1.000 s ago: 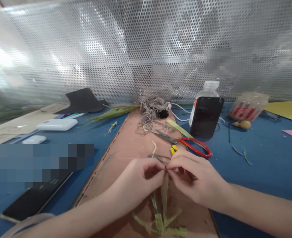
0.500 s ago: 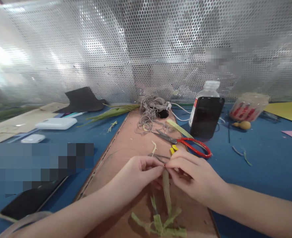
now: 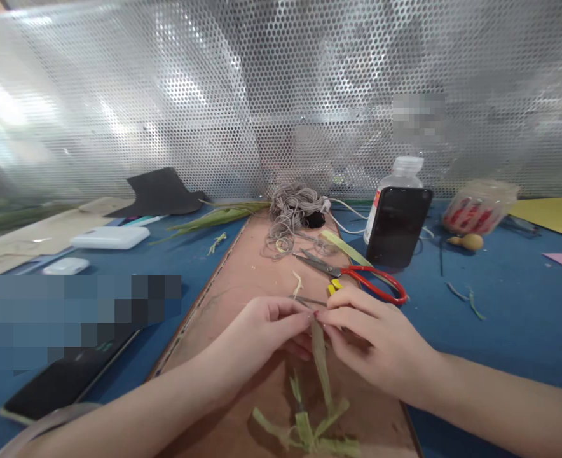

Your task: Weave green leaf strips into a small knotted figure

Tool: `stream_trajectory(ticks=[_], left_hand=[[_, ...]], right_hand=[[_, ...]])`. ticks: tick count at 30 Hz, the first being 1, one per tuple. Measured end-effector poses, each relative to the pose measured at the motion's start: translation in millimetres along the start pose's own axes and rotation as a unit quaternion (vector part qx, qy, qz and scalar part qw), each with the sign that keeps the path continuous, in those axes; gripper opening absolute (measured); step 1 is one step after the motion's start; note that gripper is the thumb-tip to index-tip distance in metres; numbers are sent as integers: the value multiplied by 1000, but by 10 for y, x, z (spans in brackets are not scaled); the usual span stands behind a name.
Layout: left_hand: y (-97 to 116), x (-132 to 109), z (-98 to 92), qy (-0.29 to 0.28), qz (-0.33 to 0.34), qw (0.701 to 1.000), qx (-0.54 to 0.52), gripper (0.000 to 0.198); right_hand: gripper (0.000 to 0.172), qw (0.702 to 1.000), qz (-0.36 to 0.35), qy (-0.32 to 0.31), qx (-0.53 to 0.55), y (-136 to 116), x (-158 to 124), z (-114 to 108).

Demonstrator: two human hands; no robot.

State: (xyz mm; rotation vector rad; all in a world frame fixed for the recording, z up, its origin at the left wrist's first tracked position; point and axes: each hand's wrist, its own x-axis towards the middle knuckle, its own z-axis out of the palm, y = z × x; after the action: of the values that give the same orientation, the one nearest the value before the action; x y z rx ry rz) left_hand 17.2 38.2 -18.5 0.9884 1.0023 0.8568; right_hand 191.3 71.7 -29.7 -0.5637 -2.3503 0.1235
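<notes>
My left hand (image 3: pixel 271 327) and my right hand (image 3: pixel 374 337) meet fingertip to fingertip over the pinkish board (image 3: pixel 233 286). Both pinch the top of a pale green husk strip (image 3: pixel 321 366) that hangs down between them. Exactly how the fingertips hold it is partly hidden. A bit of grey cord (image 3: pixel 304 299) shows just beyond the fingers. Below, a tied piece of green husk (image 3: pixel 304 432) with several spread ends lies on the board. Red-handled scissors (image 3: pixel 379 287) rest behind my right hand, beside a small yellow object (image 3: pixel 334 285).
A tangle of grey cord (image 3: pixel 295 207) lies at the board's far end. On the blue table (image 3: pixel 510 356) stand a black phone (image 3: pixel 399 226) against a bottle (image 3: pixel 407 168) and a jar (image 3: pixel 479 207). White cases, another phone (image 3: pixel 66 378) and a dark sheet (image 3: pixel 161 191) are left.
My fingertips have shifted very slightly, and the hanging strip's top has moved a little left with them. Otherwise the objects lie as before.
</notes>
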Motion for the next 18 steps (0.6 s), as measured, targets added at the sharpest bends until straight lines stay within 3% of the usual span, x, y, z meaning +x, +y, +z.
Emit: stream_trajectory(ticks=[11, 18], left_hand=[[-36, 4, 19, 19, 33, 998, 41, 16], [-63, 7, 42, 27, 50, 997, 61, 15]], right_hand=[[11, 998, 41, -9, 37, 12, -2, 9], [19, 999, 41, -11, 17, 26, -26, 28]])
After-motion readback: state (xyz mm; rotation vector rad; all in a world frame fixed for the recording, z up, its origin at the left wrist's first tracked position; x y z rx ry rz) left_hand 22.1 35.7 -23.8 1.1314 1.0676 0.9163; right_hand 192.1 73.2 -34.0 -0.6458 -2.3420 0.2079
